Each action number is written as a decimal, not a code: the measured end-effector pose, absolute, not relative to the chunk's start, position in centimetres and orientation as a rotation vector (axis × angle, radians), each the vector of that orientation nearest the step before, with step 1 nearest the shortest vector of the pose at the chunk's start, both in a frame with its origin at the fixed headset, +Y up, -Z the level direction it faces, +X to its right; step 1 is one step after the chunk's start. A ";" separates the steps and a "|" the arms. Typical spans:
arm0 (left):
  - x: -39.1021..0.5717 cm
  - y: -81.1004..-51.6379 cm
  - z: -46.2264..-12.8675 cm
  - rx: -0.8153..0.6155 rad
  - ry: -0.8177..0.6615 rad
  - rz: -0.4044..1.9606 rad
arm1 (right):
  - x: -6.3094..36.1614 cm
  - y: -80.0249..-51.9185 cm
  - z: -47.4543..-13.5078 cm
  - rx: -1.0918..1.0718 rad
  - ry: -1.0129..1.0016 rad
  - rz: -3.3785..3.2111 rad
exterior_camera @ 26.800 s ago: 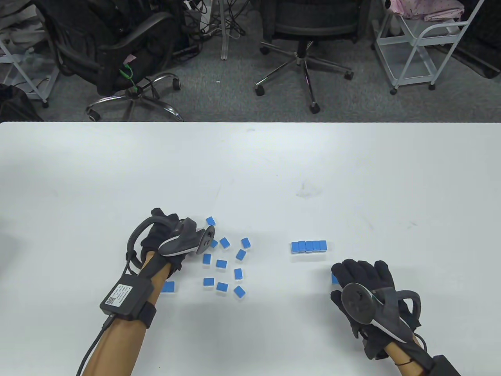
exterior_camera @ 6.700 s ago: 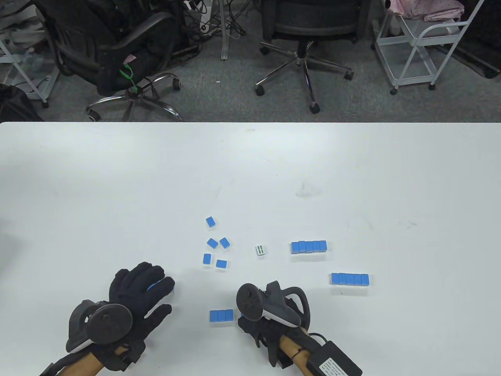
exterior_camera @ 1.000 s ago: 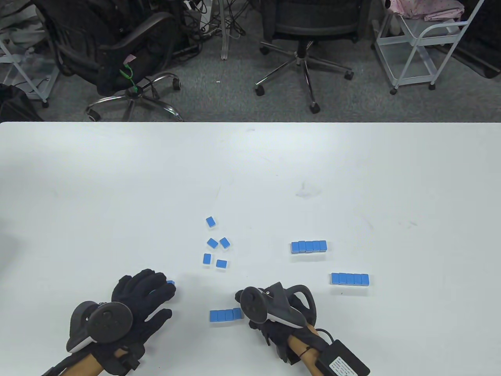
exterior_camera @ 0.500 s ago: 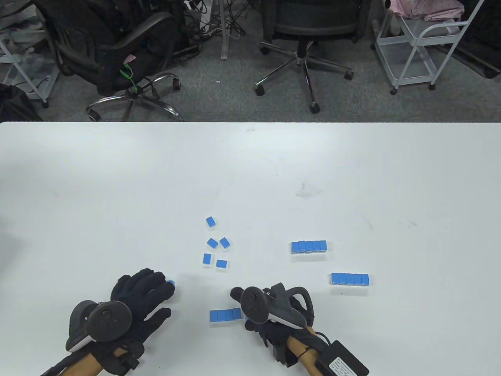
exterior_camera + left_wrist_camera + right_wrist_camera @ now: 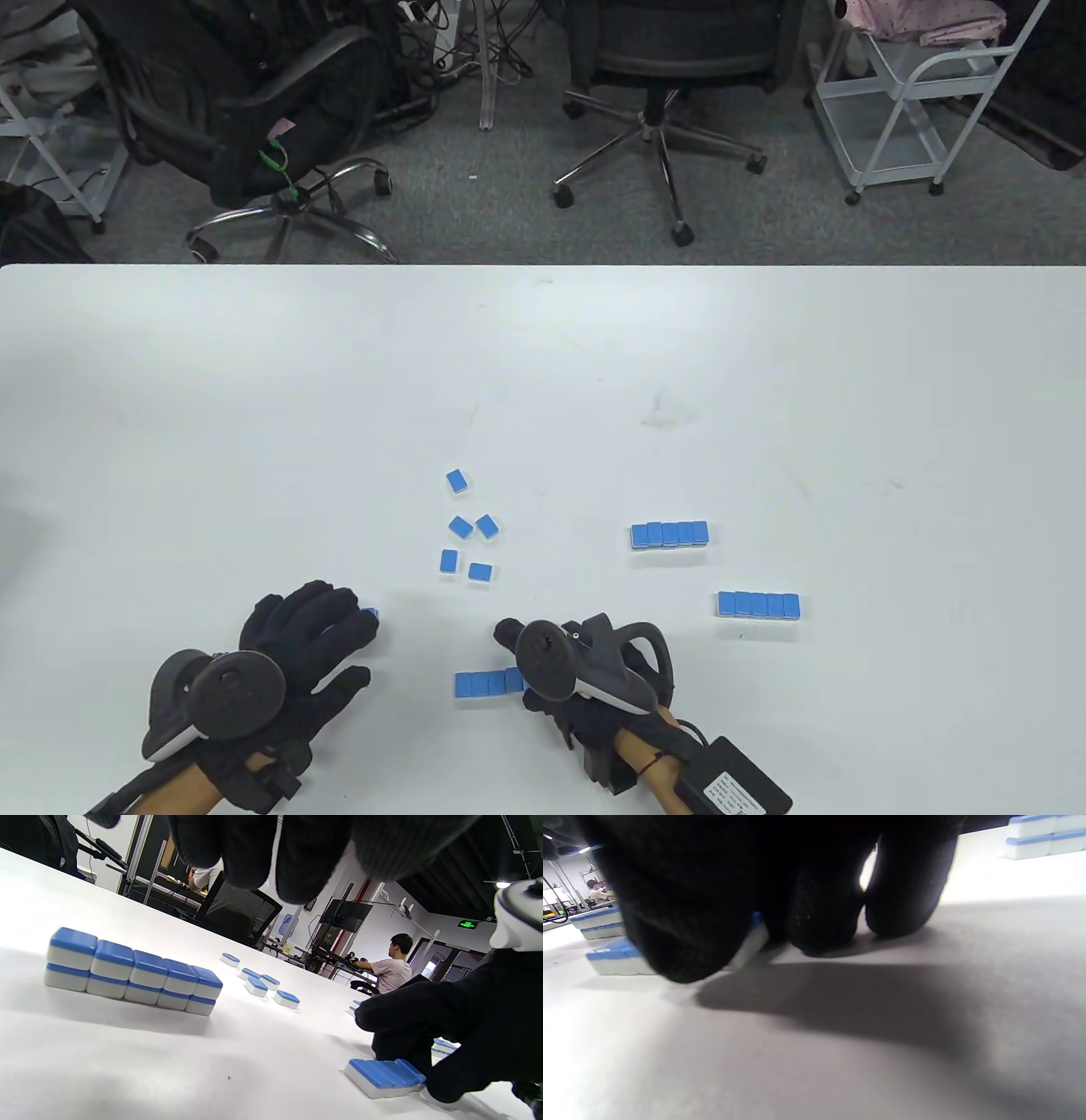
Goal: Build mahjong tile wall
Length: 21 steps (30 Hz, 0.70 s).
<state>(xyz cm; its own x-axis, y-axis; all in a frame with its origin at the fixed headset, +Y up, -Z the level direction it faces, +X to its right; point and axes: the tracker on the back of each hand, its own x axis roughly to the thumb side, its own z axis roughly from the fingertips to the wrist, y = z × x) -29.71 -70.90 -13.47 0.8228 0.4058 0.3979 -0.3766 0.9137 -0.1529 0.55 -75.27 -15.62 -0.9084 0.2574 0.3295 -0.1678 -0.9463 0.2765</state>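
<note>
Blue-backed mahjong tiles lie on the white table [image 5: 543, 356]. My right hand [image 5: 517, 671] pinches a tile [image 5: 751, 938] against the right end of a short flat row [image 5: 485, 683] near the front edge; the left wrist view shows thumb and finger around that end [image 5: 384, 1075]. My left hand [image 5: 339, 624] lies spread over a two-layer stack [image 5: 131, 978], of which only a blue corner [image 5: 371, 613] shows from above. Its fingers [image 5: 250, 853] hang above the stack without gripping it.
Several loose tiles [image 5: 462, 526] lie face down behind the short row. Two finished rows stand at the right, one farther back [image 5: 668, 534] and one nearer [image 5: 758, 604]. Office chairs and a white cart [image 5: 916, 93] stand beyond the far table edge.
My right hand has edged a little to the left, bringing its tile up against the end of the short row. My left hand has stayed over the stack.
</note>
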 end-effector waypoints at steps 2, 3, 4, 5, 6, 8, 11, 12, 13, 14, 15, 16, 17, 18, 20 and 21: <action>-29.7 -70.9 -13.5 -0.069 -0.438 0.416 | 0.5 -75.3 -15.6 0.542 0.360 2.846; -29.7 -70.9 -13.5 -0.069 -0.438 0.416 | 0.5 -75.3 -15.6 0.542 0.359 2.844; -29.7 -70.9 -13.5 -0.069 -0.438 0.416 | 0.5 -75.3 -15.6 0.543 0.359 2.844; -29.7 -70.9 -13.5 -0.069 -0.438 0.416 | 0.5 -75.3 -15.6 0.545 0.359 2.846; -29.7 -70.9 -13.5 -0.069 -0.438 0.416 | 0.4 -75.3 -15.5 0.547 0.358 2.848; -29.7 -70.9 -13.5 -0.069 -0.438 0.416 | 0.4 -75.3 -15.5 0.549 0.358 2.849; -29.7 -70.9 -13.5 -0.069 -0.438 0.416 | 0.4 -75.3 -15.5 0.553 0.358 2.848; -29.7 -70.9 -13.5 -0.069 -0.438 0.416 | 0.4 -75.3 -15.5 0.553 0.357 2.849; -29.7 -70.9 -13.5 -0.069 -0.438 0.416 | 0.4 -75.3 -15.5 0.555 0.356 2.851; -29.7 -70.9 -13.5 -0.068 -0.440 0.416 | 0.4 -75.3 -15.5 0.556 0.356 2.852; -29.7 -70.9 -13.5 -0.067 -0.439 0.417 | 0.3 -75.3 -15.4 0.556 0.354 2.854; -29.7 -70.9 -13.5 -0.068 -0.439 0.417 | 0.3 -75.3 -15.4 0.557 0.354 2.855; -29.7 -70.9 -13.5 -0.068 -0.439 0.416 | 0.3 -75.3 -15.4 0.557 0.355 2.856; -29.7 -70.9 -13.5 -0.068 -0.439 0.416 | 0.4 -75.2 -15.4 0.559 0.361 2.856; -29.8 -70.9 -13.4 -0.066 -0.438 0.416 | 0.7 -75.0 -15.8 0.581 0.444 2.824; -29.8 -70.9 -13.4 -0.066 -0.438 0.417 | 0.9 -74.9 -15.9 0.577 0.469 2.806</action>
<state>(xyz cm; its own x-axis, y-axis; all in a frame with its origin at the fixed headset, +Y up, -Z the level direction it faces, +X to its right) -29.76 -70.90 -13.43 0.8226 0.4055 0.3986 -0.3775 0.9137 -0.1503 0.86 -74.94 -15.89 -0.8938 0.2919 0.3404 -0.1653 -0.9202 0.3550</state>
